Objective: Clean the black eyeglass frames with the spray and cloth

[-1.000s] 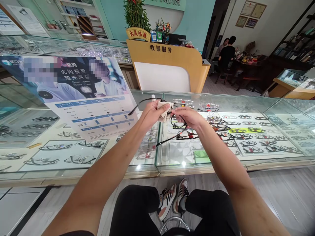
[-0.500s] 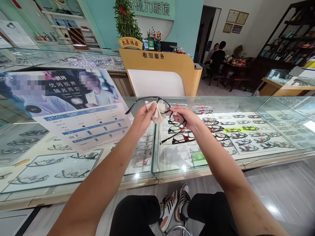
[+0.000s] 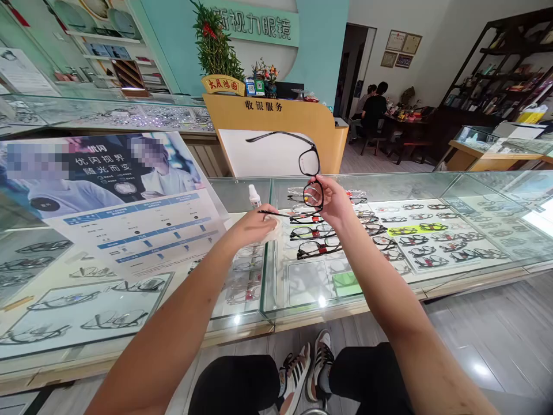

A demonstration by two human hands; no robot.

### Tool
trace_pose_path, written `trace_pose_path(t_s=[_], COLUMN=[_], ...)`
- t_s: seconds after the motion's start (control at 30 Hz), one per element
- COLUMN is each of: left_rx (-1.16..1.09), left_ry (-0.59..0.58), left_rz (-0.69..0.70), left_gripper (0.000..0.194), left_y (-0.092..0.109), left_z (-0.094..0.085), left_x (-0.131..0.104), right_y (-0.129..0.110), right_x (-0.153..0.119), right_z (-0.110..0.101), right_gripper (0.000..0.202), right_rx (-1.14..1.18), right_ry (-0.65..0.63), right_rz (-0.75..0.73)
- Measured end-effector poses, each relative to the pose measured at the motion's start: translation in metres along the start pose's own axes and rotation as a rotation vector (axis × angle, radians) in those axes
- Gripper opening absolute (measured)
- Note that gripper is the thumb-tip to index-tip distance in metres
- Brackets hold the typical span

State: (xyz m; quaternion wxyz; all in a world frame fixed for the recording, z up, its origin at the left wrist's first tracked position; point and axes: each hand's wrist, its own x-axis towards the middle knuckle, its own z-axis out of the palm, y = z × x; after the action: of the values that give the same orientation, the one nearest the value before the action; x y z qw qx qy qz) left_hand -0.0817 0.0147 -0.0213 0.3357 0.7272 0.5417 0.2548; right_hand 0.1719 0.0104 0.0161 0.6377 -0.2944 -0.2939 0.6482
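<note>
My right hand (image 3: 336,203) is closed on black-framed eyeglasses (image 3: 309,163) at the bridge, holding them on edge above the glass counter. One temple reaches left at the top; the other passes lower, close to the fingers of my left hand (image 3: 252,227). That hand is closed on a pale cleaning cloth (image 3: 273,231), which hangs partly hidden below its fingers. Just behind it stands a small white bottle (image 3: 254,196) on the counter. Whether the lower temple touches my left fingers, I cannot tell.
Under me runs a glass display case (image 3: 311,311) with several spectacle frames inside. A printed poster (image 3: 151,230) leans at the left. Beyond stand a wooden cashier desk (image 3: 272,118) and a potted plant (image 3: 216,52). Two people (image 3: 375,115) sit at the back right.
My left hand with the cloth has come away from the lens and dropped lower left. My right hand has turned the eyeglasses upright. The white bottle now shows.
</note>
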Motion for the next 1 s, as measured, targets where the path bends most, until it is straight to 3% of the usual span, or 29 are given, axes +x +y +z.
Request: trace_pose_path(t_s=[0.1, 0.17, 0.33, 0.47, 0.57, 0.7, 1.0], left_rx=[0.253, 0.299, 0.276, 0.157, 0.193, 0.249, 0.212], left_ry=[-0.113, -0.075, 0.286, 0.530, 0.586, 0.636, 0.888], left_rz=[-0.146, -0.089, 0.268, 0.644, 0.828, 0.856, 0.885], left_gripper=[0.042, 0.034, 0.012, 0.020, 0.038, 0.032, 0.016], left_y=[0.005, 0.008, 0.013, 0.019, 0.020, 0.016, 0.014], left_z=[0.002, 0.004, 0.015, 0.034, 0.045, 0.047, 0.026], left_x=[-0.004, -0.005, -0.009, -0.021, -0.022, -0.017, -0.013], right_y=[0.000, -0.001, -0.001, 0.007, 0.018, 0.028, 0.032], right_x=[0.001, 0.001, 0.004, 0.003, -0.003, -0.013, -0.027], right_z=[-0.001, -0.001, -0.004, -0.004, 0.003, 0.013, 0.023], right_gripper=[0.019, 0.017, 0.026, 0.037, 0.040, 0.038, 0.044], right_rx=[0.006, -0.012, -0.056, -0.128, -0.164, -0.204, -0.340], right_ry=[0.033, 0.062, 0.213, 0.286, 0.286, 0.268, 0.182], right_rz=[-0.048, -0.089, -0.190, -0.250, -0.274, -0.286, -0.368])
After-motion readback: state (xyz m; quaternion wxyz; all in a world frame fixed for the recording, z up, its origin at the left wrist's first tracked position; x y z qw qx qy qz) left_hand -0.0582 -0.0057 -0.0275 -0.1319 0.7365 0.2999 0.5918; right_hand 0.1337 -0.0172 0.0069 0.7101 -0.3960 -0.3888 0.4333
